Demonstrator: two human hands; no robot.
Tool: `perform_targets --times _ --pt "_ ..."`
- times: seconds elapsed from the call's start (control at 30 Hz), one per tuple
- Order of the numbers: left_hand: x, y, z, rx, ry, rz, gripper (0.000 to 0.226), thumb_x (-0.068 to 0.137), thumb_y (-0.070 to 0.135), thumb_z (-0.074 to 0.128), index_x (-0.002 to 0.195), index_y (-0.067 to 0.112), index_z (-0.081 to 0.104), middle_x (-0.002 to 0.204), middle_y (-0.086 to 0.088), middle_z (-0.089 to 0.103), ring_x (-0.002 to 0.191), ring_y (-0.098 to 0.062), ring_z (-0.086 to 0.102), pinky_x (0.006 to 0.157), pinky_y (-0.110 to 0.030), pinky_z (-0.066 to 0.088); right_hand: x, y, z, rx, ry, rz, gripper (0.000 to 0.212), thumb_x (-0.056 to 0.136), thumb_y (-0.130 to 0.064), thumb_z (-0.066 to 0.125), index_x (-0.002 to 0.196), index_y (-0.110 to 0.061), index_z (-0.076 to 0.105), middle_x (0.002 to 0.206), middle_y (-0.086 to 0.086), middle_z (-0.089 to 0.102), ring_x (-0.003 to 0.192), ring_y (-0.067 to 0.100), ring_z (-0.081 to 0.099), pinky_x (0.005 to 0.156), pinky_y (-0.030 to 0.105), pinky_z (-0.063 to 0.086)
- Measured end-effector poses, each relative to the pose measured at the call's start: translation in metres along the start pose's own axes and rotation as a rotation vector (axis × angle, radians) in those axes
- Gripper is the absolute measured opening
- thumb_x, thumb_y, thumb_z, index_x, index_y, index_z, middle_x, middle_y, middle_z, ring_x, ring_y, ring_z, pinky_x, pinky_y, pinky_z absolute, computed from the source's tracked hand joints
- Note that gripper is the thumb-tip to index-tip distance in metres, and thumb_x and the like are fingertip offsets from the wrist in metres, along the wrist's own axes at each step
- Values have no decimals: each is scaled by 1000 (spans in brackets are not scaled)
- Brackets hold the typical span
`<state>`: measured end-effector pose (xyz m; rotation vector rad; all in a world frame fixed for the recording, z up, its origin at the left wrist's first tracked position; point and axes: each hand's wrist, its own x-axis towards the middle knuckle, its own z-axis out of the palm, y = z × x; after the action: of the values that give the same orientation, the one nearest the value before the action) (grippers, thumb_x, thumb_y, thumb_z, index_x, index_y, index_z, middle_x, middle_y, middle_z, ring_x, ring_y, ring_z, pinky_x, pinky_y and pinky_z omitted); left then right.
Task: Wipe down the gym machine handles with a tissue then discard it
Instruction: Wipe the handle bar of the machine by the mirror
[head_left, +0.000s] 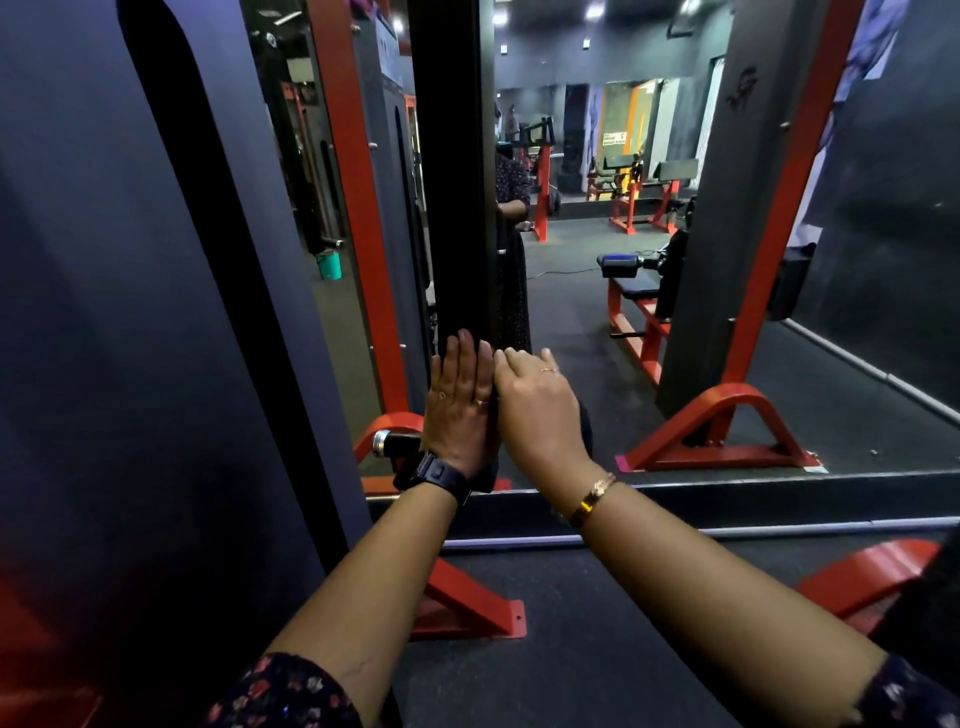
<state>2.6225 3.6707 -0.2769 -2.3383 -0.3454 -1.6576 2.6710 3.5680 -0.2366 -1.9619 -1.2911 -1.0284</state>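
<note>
My left hand (460, 397) lies flat, fingers straight and together, against a black upright post (452, 182) between mirror panels. My right hand (537, 410) rests beside it, touching it, with its fingers curled at the post's right edge. Something dark shows under and between both hands (487, 475); I cannot tell what it is or whether a hand grips it. No tissue is visible. A black machine handle with a chrome end (394, 444) sticks out just left of my left wrist, low by the floor.
The machine's tall dark panel (130, 312) fills the left side, close to my left arm. Its red foot (467, 608) sits on the dark rubber floor below my arms. The mirror (597, 312) ahead reflects red benches and frames and a green bucket (328, 265).
</note>
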Motion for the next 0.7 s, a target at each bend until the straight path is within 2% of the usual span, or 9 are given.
perform_targets --times 0.1,0.17,0.27,0.43,0.53,0.6,0.7 --pt "-1 -1 -1 -11 -19 6 90 84 24 42 153 14 -14 160 -3 -23 148 -19 -14 121 -38 -3 -32 28 -4 -78 10 -327 41 99 0 29 128 1 58 134 18 56 125 32 53 106 48 40" --pt "-1 0 -3 6 -56 10 99 73 24 44 153 13 -14 159 -4 -24 148 -21 -15 121 -38 -5 -51 55 -9 -106 3 -465 41 102 -1 28 133 -2 54 144 12 45 135 29 41 111 47 34" --pt "-1 1 -3 6 -63 3 102 70 22 45 153 13 -15 159 -5 -23 148 -21 -15 121 -38 -6 -70 68 -14 -47 32 -330 42 94 4 43 135 -2 52 147 11 41 138 30 37 112 47 33" --pt "0 6 -4 22 -46 -27 101 70 21 43 152 13 -15 159 -4 -24 148 -20 -15 121 -38 -6 -57 33 -11 175 94 -45 43 93 2 33 130 3 54 139 19 50 133 30 43 113 42 31" --pt "2 7 -4 23 -26 -40 93 80 19 43 153 13 -14 160 -3 -23 148 -19 -14 121 -37 -6 -27 17 -10 154 12 -12 43 91 -10 36 123 1 62 128 19 60 121 32 56 108 47 39" --pt "2 6 -5 25 -36 -36 93 79 18 42 153 14 -14 160 -3 -22 149 -19 -14 121 -37 -6 -17 15 -11 120 -65 15 46 87 -16 39 124 -2 62 126 16 62 116 30 60 103 51 41" --pt "2 6 -9 37 -91 -25 102 68 21 42 153 13 -14 159 -4 -24 148 -20 -15 121 -38 -6 -36 28 -13 167 -79 87 56 82 -18 38 134 -6 53 136 14 54 125 24 52 109 42 35"
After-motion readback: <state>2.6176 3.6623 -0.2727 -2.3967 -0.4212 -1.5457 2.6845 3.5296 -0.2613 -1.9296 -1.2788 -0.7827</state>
